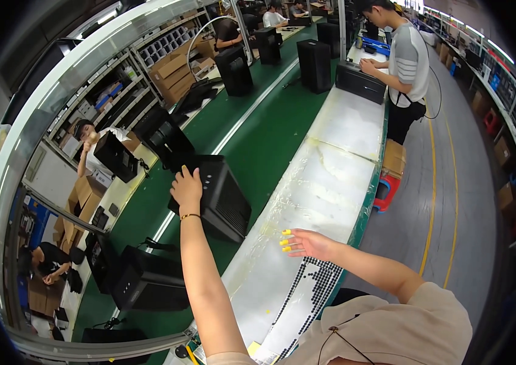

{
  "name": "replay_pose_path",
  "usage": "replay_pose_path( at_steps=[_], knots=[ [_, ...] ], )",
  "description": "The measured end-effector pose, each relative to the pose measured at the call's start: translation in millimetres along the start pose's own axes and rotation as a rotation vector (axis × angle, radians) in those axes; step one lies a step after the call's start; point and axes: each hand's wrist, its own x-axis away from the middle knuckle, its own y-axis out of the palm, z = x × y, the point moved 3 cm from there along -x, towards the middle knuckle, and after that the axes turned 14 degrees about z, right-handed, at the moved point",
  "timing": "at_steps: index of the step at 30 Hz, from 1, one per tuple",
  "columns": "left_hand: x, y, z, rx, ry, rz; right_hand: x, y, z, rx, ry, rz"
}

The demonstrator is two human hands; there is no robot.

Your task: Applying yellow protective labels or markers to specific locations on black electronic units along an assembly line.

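My left hand [187,190] reaches far forward, its fingers spread at the left edge of a black box-shaped device [224,201] with a ribbed side and a few small round marks on top. That device stands on the green conveyor belt [276,134]. My right hand [311,244] is over the white worktable, fingers apart and nothing in them. Yellow finger covers sit on several of its fingertips, and one shows on my left hand. Below my right hand, rows of small black round pads [318,283] lie on the white worktable [325,182].
More black devices [148,280] stand along the belt, on both sides of its white center line. A co-worker [407,61] at the far right handles a black device [360,82] on the table. Other people sit across the belt. A red stool [387,191] bears a carton [393,158].
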Motion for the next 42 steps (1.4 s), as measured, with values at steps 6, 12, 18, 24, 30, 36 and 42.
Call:
replay_pose_path(
  at_steps=[6,12,18,24,30,36,42],
  knots=[
    [-1.3,-10.2,-18.9,0.166,-0.053,-0.079,-14.4,-20.0,17.0,0.04,0.06,0.094],
    [44.3,-83.0,-3.9,0.324,0.122,0.464,-46.3,-3.8,27.0,0.066,0.127,0.07],
    [116.6,-142.4,-173.3,-0.036,-0.459,0.876,-83.4,-12.7,39.7,0.01,0.145,0.107],
    [192.4,-152.4,-295.0,0.003,-1.015,0.889,-104.1,-18.3,41.2,0.009,0.163,0.187],
    [212.3,-137.2,-283.4,1.133,-1.289,0.9,-98.9,-1.6,56.6,0.095,0.218,0.151],
    [248.0,-159.7,-254.3,1.202,-1.154,0.938,-95.9,33.8,63.8,0.22,0.263,0.019],
    [285.3,-177.2,-219.8,1.304,-1.114,0.814,-88.0,100.6,67.1,0.192,0.384,-0.238]
  ],
)
